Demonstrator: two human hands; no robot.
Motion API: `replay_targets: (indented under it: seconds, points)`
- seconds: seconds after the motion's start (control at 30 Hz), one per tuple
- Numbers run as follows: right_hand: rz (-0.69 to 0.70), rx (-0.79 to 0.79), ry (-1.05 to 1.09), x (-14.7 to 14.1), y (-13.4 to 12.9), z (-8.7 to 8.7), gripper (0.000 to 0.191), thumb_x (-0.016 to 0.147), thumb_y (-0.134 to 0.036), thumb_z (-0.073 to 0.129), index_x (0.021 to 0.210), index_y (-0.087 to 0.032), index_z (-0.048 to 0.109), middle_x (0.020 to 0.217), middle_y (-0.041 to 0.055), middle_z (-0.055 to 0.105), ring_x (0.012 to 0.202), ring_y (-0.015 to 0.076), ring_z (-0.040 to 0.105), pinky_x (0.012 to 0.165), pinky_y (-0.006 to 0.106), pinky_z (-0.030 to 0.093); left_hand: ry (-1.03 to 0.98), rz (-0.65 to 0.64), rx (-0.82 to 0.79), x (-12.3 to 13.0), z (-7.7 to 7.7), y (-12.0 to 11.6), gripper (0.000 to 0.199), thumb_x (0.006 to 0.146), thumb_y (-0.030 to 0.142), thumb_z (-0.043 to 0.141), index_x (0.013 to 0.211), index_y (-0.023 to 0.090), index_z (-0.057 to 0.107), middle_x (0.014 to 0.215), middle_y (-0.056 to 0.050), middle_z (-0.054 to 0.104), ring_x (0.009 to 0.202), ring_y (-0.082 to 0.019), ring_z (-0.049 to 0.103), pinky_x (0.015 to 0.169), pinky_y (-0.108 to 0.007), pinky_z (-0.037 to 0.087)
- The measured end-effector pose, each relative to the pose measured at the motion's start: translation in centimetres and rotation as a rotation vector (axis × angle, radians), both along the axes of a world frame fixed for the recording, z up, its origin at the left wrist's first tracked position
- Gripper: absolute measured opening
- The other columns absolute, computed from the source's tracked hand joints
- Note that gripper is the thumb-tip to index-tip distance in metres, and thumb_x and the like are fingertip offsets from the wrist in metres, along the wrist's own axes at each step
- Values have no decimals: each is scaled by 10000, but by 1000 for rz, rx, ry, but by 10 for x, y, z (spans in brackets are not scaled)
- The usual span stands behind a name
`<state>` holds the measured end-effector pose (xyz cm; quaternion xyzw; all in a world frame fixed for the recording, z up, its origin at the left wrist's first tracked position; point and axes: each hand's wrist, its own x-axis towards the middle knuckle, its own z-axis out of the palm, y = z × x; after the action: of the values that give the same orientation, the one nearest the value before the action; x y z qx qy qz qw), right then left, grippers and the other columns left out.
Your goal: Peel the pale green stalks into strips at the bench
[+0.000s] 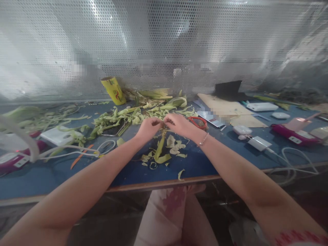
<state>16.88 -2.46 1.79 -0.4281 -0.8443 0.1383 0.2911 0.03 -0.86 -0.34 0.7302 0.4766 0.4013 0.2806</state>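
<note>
My left hand [150, 128] and my right hand [178, 125] meet over the middle of the blue table, fingertips pinched together at the top of a small stem. Below them hangs or lies a yellow-green leafy piece [160, 147]; whether it rests on the table is unclear. Both hands are closed around the brownish upper end of this piece. Pale torn leaf bits [175, 145] lie beside and under it. Just behind the hands spreads a heap of green leafy strips [135, 115]. Red-handled scissors [198, 122] lie right of my right wrist.
A yellow tube [114, 90] leans at the back left before a perforated metal screen [164, 44]. On the right are a phone [210, 119], cardboard [225, 107], a white charger [259, 142] and cables. White cables, an orange strip [82, 155] and a white box [61, 135] lie left.
</note>
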Motion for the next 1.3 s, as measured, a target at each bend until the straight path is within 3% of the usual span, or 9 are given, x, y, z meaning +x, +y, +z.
replay_targets:
  seconds: [0.2,0.43,0.57,0.87,1.3]
  points:
    - [14,22,-4,-1,0,0,102,834,-170,404,777,-170,489,757,21,517,653,115,436,619,250,315,-89,-18,-61,-1,-4,2,194,655,318,554,689,153,652,656,-13,625,613,-119,529,586,-243,429]
    - [9,88,50,-3,0,-2,94,819,-175,404,777,-168,487,791,29,531,690,123,453,654,257,331,-370,15,-280,4,0,-1,126,593,278,595,634,160,613,678,-7,613,625,-102,523,565,-226,422]
    - [3,97,67,-4,1,-4,71,799,-172,427,777,-165,495,781,28,536,694,123,466,652,255,336,-426,6,-343,7,2,-3,105,580,248,597,611,148,590,659,-7,588,622,-92,515,561,-218,417]
    - [48,121,65,-2,2,-4,70,797,-188,454,766,-167,514,794,32,545,731,132,490,665,250,363,-376,-33,-263,7,1,-4,219,608,351,634,624,145,559,641,11,532,615,-89,482,580,-233,427]
    - [32,122,61,-3,2,-3,109,787,-178,490,724,-155,576,782,41,552,735,137,500,691,267,387,-145,-30,-48,1,-7,4,238,715,382,549,691,155,617,650,-8,592,591,-109,506,596,-247,420]
